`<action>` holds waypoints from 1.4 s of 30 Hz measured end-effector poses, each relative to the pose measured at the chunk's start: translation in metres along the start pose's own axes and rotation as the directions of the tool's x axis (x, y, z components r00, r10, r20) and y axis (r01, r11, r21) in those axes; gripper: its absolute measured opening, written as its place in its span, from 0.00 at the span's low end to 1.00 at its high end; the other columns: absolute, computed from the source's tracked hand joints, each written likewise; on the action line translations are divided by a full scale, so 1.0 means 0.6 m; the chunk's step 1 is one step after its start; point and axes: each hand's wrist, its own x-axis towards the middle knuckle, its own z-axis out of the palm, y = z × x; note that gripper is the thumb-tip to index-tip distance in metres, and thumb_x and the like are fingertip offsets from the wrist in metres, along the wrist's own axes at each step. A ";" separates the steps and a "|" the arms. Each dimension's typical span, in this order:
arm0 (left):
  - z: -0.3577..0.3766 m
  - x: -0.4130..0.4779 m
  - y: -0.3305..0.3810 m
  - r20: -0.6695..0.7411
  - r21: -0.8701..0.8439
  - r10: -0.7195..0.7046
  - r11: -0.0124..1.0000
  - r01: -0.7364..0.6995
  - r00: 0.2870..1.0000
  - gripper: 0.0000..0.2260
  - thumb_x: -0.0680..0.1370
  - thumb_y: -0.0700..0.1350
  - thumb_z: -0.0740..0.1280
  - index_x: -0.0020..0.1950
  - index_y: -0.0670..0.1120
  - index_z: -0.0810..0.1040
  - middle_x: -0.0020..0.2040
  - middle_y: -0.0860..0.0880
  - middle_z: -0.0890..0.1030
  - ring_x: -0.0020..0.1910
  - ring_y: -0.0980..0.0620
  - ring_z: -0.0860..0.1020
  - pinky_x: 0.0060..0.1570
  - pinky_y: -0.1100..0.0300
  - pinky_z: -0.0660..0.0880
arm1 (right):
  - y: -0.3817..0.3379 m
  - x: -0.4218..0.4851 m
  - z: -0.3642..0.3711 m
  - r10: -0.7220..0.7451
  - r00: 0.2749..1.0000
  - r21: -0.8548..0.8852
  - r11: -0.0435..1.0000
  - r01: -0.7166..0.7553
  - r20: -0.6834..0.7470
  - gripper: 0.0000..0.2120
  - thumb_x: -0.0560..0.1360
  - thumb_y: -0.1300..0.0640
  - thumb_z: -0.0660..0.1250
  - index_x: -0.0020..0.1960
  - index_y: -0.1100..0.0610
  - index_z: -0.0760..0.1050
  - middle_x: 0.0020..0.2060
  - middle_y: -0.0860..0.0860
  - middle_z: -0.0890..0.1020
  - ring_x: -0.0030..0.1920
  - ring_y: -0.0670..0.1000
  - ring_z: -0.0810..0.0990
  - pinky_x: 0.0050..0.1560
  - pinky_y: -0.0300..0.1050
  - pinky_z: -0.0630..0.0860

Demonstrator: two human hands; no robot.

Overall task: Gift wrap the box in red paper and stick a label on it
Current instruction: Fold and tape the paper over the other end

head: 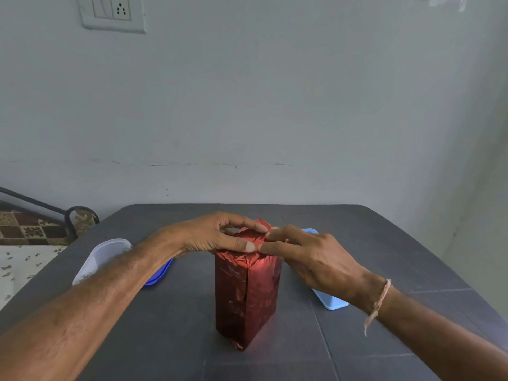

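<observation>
Box (246, 298), tall, upright, wrapped in shiny red foil paper, stands mid dark grey tabletop (371, 243), near front-centre. Side seam visible down the near corner; sides look done. Both hands on its top end: left hand (220, 237) lies flat over the top, thumb pressing the folded flaps; right hand (310, 257) pinches the paper at the top edge with narrow fingertips, likely creasing or holding the last flap shut. Box kept upright probably so the top fold faces the person. No label seen yet. Clear plastic tub (101, 259) with blue lid left, light blue container (330, 301) right, both near the box. Tabletop front area open; far edge meets wall.
</observation>
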 end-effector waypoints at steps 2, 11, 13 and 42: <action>0.003 0.001 -0.001 0.006 -0.021 0.010 1.000 -0.010 1.000 0.18 0.77 0.50 0.74 0.65 0.64 0.81 0.66 0.63 0.79 0.66 0.58 0.78 0.68 0.50 0.76 | 0.001 -0.006 0.005 0.013 1.000 0.016 1.000 -0.013 0.006 0.18 0.83 0.58 0.58 0.69 0.41 0.70 0.65 0.46 0.77 0.53 0.55 0.85 0.39 0.53 0.82; 0.008 -0.005 -0.020 -0.040 -0.079 -0.025 0.997 0.022 0.999 0.19 0.75 0.54 0.74 0.65 0.67 0.79 0.66 0.59 0.80 0.64 0.55 0.80 0.68 0.47 0.76 | -0.012 -0.003 0.026 0.171 0.983 0.271 0.952 -0.145 -0.074 0.15 0.81 0.65 0.65 0.64 0.51 0.77 0.64 0.46 0.78 0.64 0.49 0.80 0.55 0.52 0.81; 0.010 -0.005 -0.018 -0.045 -0.072 -0.019 0.997 0.015 0.999 0.20 0.74 0.54 0.74 0.65 0.66 0.79 0.66 0.59 0.80 0.63 0.55 0.80 0.68 0.45 0.75 | -0.018 -0.009 0.028 0.323 0.942 0.518 0.824 -0.230 -0.096 0.13 0.79 0.68 0.68 0.61 0.56 0.79 0.61 0.46 0.81 0.69 0.46 0.77 0.64 0.50 0.78; 0.015 0.002 -0.015 0.019 -0.180 0.043 0.983 -0.039 0.999 0.19 0.80 0.45 0.71 0.70 0.57 0.79 0.69 0.58 0.79 0.67 0.54 0.78 0.72 0.51 0.72 | -0.064 -0.020 0.027 0.316 0.935 0.398 0.888 -0.230 -0.164 0.18 0.76 0.66 0.72 0.64 0.53 0.80 0.63 0.45 0.78 0.69 0.41 0.74 0.66 0.33 0.71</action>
